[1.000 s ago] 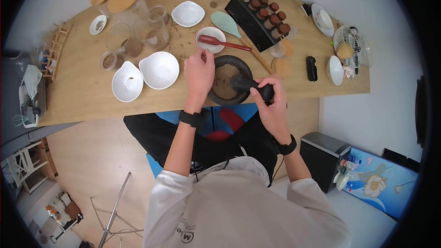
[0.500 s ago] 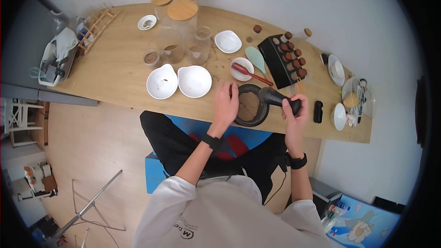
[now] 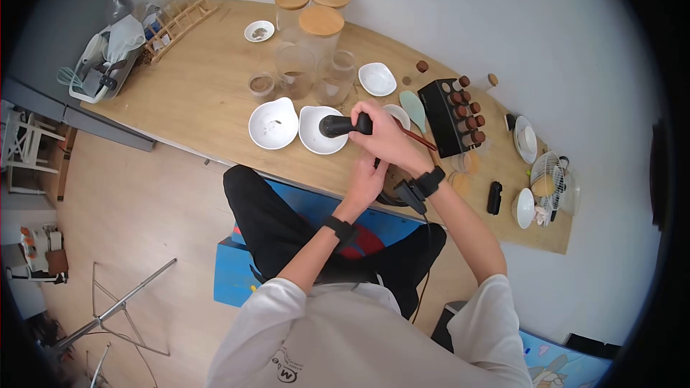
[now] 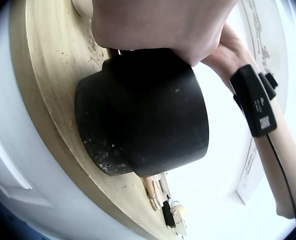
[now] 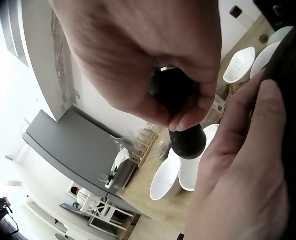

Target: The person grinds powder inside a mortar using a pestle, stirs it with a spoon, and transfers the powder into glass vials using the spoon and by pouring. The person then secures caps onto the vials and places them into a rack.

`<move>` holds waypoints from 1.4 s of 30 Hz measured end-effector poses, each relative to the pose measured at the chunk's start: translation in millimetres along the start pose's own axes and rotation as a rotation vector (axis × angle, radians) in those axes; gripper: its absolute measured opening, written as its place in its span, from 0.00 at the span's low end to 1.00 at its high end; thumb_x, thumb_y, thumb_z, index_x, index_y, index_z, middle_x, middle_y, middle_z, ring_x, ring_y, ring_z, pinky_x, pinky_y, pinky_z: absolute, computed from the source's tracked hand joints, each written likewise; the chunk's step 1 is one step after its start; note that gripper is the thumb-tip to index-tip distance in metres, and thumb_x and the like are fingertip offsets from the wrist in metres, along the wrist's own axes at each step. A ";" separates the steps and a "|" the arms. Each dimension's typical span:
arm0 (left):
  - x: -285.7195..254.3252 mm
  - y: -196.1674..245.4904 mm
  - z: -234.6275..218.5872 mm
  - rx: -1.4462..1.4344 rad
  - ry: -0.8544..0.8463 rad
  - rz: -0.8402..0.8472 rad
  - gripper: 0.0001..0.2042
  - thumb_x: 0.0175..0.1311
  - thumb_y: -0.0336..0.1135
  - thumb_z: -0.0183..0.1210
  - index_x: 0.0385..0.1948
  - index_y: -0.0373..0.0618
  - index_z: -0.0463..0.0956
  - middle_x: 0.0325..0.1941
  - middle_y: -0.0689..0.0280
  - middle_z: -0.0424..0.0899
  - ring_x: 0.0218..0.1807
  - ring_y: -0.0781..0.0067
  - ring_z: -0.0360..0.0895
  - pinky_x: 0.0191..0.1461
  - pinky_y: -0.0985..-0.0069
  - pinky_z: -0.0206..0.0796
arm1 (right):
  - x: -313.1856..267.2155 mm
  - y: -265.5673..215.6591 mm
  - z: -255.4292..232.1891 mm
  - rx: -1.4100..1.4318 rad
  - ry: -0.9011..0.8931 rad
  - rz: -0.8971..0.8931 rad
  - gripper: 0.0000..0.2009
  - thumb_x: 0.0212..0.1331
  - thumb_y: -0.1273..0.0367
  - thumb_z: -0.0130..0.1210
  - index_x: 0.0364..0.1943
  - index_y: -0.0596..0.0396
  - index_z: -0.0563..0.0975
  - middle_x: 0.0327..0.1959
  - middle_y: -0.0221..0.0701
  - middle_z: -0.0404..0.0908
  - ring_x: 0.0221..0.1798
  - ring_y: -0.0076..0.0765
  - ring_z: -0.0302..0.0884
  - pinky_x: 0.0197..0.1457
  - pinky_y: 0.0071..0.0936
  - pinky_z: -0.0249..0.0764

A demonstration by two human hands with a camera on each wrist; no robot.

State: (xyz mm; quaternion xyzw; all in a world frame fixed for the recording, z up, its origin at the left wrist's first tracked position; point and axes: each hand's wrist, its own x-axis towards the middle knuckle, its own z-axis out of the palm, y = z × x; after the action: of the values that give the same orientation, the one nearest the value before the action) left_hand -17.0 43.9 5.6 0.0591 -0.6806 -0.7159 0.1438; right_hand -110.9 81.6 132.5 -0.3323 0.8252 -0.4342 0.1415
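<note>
The right hand [image 3: 388,136] pinches the handle of a black pestle [image 3: 336,126], its thick end over the right one of two white lipped bowls [image 3: 310,145]. Below the right forearm, the left hand [image 3: 365,185] grips the rim of the dark mortar [image 3: 392,200], which is largely hidden by the arm in the head view. The left wrist view shows the mortar's outer wall [image 4: 143,115] close up. In the right wrist view, thumb and fingers close round the pestle [image 5: 187,142], and the left hand [image 5: 243,165] lies along the mortar's edge.
Glass jars with wooden lids [image 3: 321,20] stand behind the bowls. A red spatula [image 3: 422,139], a green spatula [image 3: 412,109] and a black rack of small bottles [image 3: 447,118] lie to the right. A whisk basket [image 3: 108,65] is at the far left.
The right hand has carried the pestle leftward, out of the mortar and across the left hand to the white bowl. The left hand stays at the mortar. The head view has shifted.
</note>
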 end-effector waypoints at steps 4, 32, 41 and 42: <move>-1.0 12.1 1.6 -0.099 -0.017 -0.030 0.14 0.80 0.32 0.57 0.57 0.32 0.78 0.50 0.52 0.89 0.52 0.63 0.85 0.56 0.66 0.73 | 19.6 13.3 9.4 -0.039 -0.150 0.016 0.12 0.51 0.76 0.66 0.38 0.54 0.77 0.44 0.38 0.74 0.48 0.47 0.75 0.53 0.39 0.72; 4.2 1.6 -2.3 -0.119 -0.080 -0.049 0.13 0.79 0.27 0.49 0.47 0.25 0.81 0.41 0.55 0.91 0.45 0.68 0.85 0.49 0.69 0.74 | 15.5 43.8 30.9 -0.328 -0.077 -0.243 0.06 0.63 0.80 0.57 0.35 0.57 0.70 0.48 0.42 0.71 0.44 0.57 0.79 0.44 0.47 0.74; 4.1 -24.1 3.4 -0.164 -0.045 0.049 0.16 0.79 0.28 0.50 0.61 0.28 0.76 0.64 0.47 0.81 0.68 0.57 0.77 0.72 0.65 0.67 | 9.4 37.3 34.8 -0.418 -0.092 -0.186 0.09 0.59 0.76 0.63 0.34 0.55 0.72 0.49 0.40 0.73 0.47 0.54 0.80 0.45 0.47 0.75; 3.8 -23.8 4.7 -0.265 -0.055 0.031 0.17 0.80 0.28 0.49 0.63 0.29 0.75 0.65 0.49 0.81 0.67 0.60 0.77 0.72 0.66 0.67 | 9.1 41.5 37.5 -0.443 -0.067 -0.225 0.08 0.58 0.75 0.64 0.35 0.55 0.74 0.50 0.41 0.73 0.46 0.55 0.82 0.44 0.49 0.77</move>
State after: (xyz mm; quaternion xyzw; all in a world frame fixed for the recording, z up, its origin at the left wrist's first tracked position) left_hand -24.9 48.2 -17.3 0.0097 -0.5848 -0.7985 0.1427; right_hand -115.7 68.8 77.5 -0.4591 0.8530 -0.2444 0.0431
